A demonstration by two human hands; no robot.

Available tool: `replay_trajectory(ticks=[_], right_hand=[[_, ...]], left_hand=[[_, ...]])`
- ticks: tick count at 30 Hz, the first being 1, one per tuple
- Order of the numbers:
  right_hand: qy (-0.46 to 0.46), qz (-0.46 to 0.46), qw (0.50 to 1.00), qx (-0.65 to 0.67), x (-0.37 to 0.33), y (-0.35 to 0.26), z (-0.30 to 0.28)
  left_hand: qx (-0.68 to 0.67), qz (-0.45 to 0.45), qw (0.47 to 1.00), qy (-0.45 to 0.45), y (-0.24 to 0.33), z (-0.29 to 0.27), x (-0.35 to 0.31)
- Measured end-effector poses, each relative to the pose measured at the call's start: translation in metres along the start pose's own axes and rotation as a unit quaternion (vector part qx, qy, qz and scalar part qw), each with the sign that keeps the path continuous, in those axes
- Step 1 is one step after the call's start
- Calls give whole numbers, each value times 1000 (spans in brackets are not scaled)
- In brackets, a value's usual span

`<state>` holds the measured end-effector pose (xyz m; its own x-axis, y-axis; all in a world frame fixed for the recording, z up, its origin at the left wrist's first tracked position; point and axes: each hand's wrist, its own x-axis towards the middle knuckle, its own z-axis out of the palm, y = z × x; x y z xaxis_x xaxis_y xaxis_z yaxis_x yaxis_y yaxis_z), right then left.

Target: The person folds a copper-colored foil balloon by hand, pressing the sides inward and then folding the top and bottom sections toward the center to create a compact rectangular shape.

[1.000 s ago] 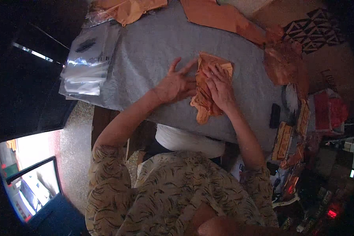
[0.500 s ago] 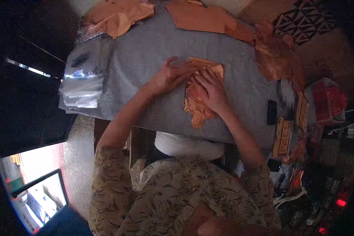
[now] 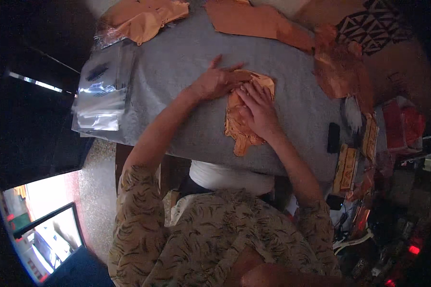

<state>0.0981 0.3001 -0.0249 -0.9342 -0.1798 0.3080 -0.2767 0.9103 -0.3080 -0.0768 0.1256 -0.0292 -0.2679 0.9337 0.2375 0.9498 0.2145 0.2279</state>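
A flat, wrinkled piece of shiny orange foil (image 3: 238, 125), with an uneven outline and a small tab at its near end, lies on the grey cloth. It looks folded, but I cannot tell its exact kind. My right hand (image 3: 261, 109) rests flat on its right part, fingers stretched toward the far end. At the far left edge of the foil is my left hand (image 3: 219, 82), its fingers spread and some of them touching the foil near my right fingertips. Both hands cover part of the piece.
Grey cloth (image 3: 177, 62) covers the table. Clear plastic bags (image 3: 100, 105) are stacked at its left end. More orange foil (image 3: 151, 21) and an orange sheet (image 3: 254, 21) lie along the far edge. On the right are crumpled foil (image 3: 337, 71), a black oblong device (image 3: 334, 137) and yellow strips (image 3: 345, 167).
My left hand's fingers have spread and lifted apart, and the hand has shifted slightly outward. My right hand stays on the foil, nearly in place.
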Motion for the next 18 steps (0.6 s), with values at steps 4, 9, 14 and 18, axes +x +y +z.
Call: replay_trajectory(ticks=[4, 9, 14, 18], right_hand=[[-11, 12, 999, -42, -3, 1, 9], [-27, 11, 999, -37, -2, -4, 8], [-15, 45, 999, -8, -3, -5, 3], [7, 68, 998, 11, -7, -9, 0]], left_hand=[[-45, -4, 999, 23, -3, 3, -1], [-39, 8, 998, 57, 6, -1, -3], [-14, 15, 999, 49, 11, -2, 1], [-12, 3, 1000, 20, 21, -11, 3]])
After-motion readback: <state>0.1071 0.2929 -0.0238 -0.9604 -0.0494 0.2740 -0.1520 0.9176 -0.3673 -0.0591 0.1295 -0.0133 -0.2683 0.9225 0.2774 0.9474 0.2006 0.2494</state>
